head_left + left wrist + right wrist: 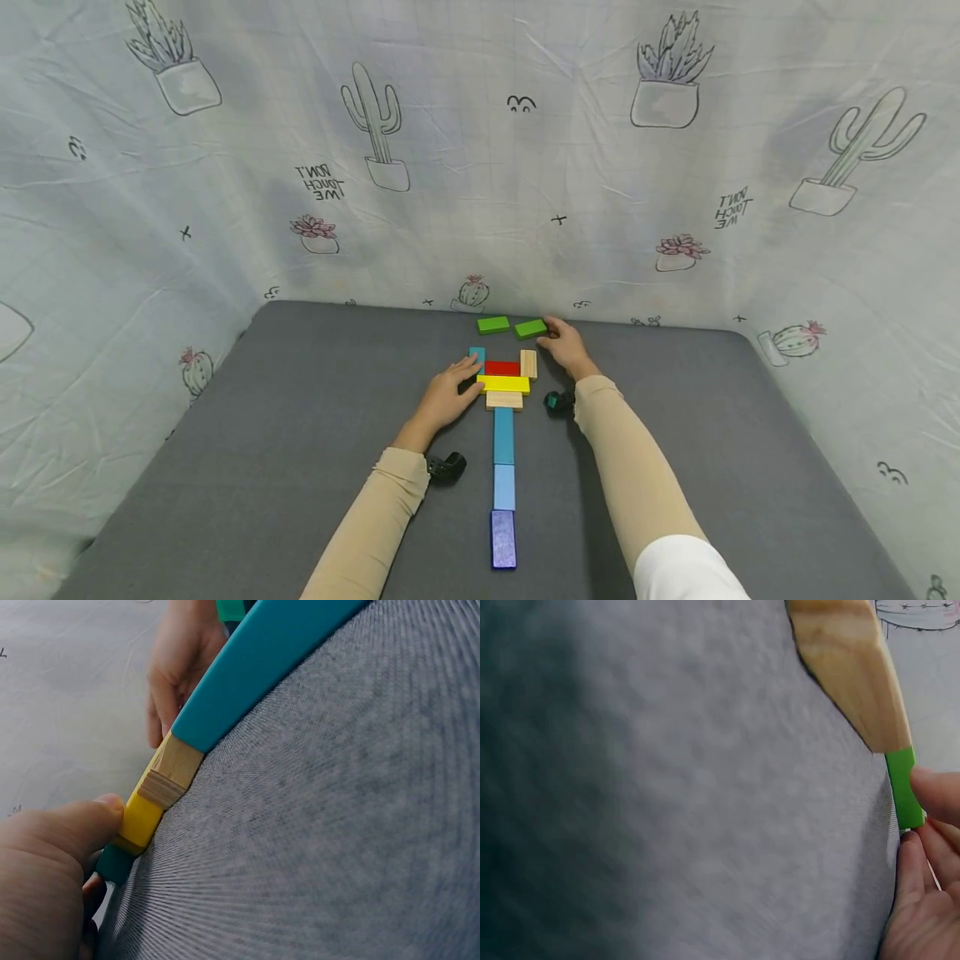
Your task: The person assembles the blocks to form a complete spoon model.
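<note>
Laid flat on the grey surface is a figure of coloured wooden blocks. My left hand rests at its left side, fingertips by the upright teal block, thumb touching the end of the yellow block. A red block lies behind the yellow one, and a plain wooden block stands to its right. My right hand pinches the right end of a green block between thumb and fingers. Another green block lies just left of it, a small gap apart.
In front of the yellow block lies a plain block, then a column of teal, light blue and purple blocks running toward me. A printed cactus cloth hangs at the table's back edge.
</note>
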The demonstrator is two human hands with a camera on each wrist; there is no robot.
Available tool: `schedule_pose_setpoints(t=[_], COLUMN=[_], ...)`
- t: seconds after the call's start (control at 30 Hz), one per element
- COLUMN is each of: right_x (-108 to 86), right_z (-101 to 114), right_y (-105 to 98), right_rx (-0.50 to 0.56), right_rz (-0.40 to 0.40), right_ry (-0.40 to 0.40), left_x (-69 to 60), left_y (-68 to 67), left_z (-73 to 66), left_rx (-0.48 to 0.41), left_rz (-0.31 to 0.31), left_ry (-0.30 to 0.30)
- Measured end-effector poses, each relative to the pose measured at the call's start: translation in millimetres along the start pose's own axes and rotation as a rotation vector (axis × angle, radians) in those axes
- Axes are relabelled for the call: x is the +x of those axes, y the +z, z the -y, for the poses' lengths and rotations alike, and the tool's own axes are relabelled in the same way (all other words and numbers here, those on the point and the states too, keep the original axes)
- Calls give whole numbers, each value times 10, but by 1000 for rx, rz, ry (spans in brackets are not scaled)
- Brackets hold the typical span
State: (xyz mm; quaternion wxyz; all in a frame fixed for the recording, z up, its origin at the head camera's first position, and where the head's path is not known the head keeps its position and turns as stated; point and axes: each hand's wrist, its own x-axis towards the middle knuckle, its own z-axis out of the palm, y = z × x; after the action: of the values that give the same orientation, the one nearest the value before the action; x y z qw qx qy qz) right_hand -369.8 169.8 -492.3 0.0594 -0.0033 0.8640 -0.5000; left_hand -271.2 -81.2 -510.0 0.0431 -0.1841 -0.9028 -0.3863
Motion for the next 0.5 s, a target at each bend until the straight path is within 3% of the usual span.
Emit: schedule_pose_setpoints(t=[0.27, 0.5], right_x=[81, 78], right_z=[19, 11], right_y=[-39, -27], right_rx=[-96, -93], right_rz=[84, 40], right_ry=[22, 4], left_x=[-2, 2], left_y=[15, 15], left_z=[-7, 5], left_rx=[-1, 0], left_rz=[3, 2], left_ry=[0, -7])
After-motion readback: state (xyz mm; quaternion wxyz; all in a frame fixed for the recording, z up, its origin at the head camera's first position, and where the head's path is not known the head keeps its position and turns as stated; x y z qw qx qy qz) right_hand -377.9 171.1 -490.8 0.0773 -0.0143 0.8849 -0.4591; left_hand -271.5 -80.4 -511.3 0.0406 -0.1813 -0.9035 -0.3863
